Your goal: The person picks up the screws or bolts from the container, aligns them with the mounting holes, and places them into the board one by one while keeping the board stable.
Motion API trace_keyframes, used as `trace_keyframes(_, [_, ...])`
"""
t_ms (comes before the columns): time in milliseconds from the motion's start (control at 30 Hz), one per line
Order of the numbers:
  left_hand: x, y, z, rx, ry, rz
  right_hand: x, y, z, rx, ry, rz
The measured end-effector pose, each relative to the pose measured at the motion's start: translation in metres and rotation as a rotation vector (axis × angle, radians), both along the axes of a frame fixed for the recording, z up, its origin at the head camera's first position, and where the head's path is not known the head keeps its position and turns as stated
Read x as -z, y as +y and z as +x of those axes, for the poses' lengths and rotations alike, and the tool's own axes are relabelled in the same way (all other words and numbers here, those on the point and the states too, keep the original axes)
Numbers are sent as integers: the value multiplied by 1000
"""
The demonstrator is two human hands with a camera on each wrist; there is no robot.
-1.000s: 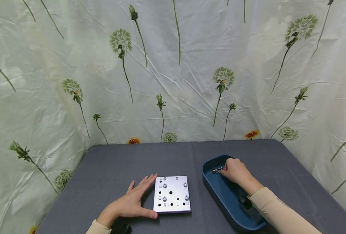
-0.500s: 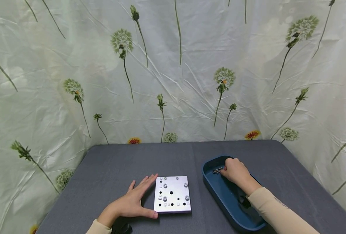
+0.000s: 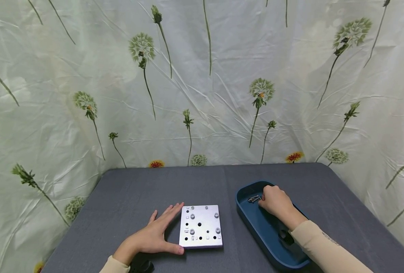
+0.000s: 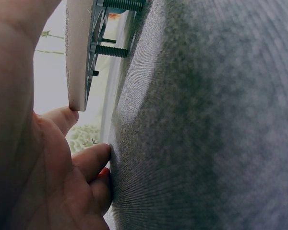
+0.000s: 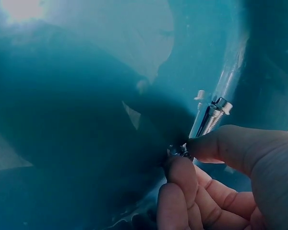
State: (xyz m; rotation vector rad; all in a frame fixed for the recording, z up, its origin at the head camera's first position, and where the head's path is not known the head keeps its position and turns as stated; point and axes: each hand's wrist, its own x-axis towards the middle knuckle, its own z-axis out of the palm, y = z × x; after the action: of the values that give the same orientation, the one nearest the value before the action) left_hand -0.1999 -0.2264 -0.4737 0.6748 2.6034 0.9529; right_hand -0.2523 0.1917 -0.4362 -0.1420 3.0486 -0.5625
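A silver metal plate (image 3: 207, 222) with holes and several socket-head screws in its top sits near the table's front. Along its left side, my left hand (image 3: 152, 237) lies with straight, spread fingers, the forefinger and thumb touching its left corners. Threaded screw ends (image 4: 111, 51) stick out under the plate in the left wrist view. My right hand (image 3: 277, 203) reaches into a blue tray (image 3: 253, 236). Its thumb and forefinger pinch a small shiny screw (image 5: 178, 151), mostly covered by the fingertips. Loose screws (image 5: 212, 116) lie just beyond the thumb.
A grey cloth covers the table (image 3: 161, 185). Behind it hangs a pale curtain (image 3: 215, 113) printed with dandelions. The tray's raised wall (image 3: 238, 208) stands between the plate and the right hand.
My right hand has shifted very slightly inside the tray, and the loose screws beside it lie at a slightly different angle. The left hand and the plate have stayed put.
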Motion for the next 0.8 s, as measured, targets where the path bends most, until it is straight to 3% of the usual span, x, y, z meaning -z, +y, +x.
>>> trace_keyframes(800, [1,0,0,-1,-7,6,-2,7,11,-20,25,-6])
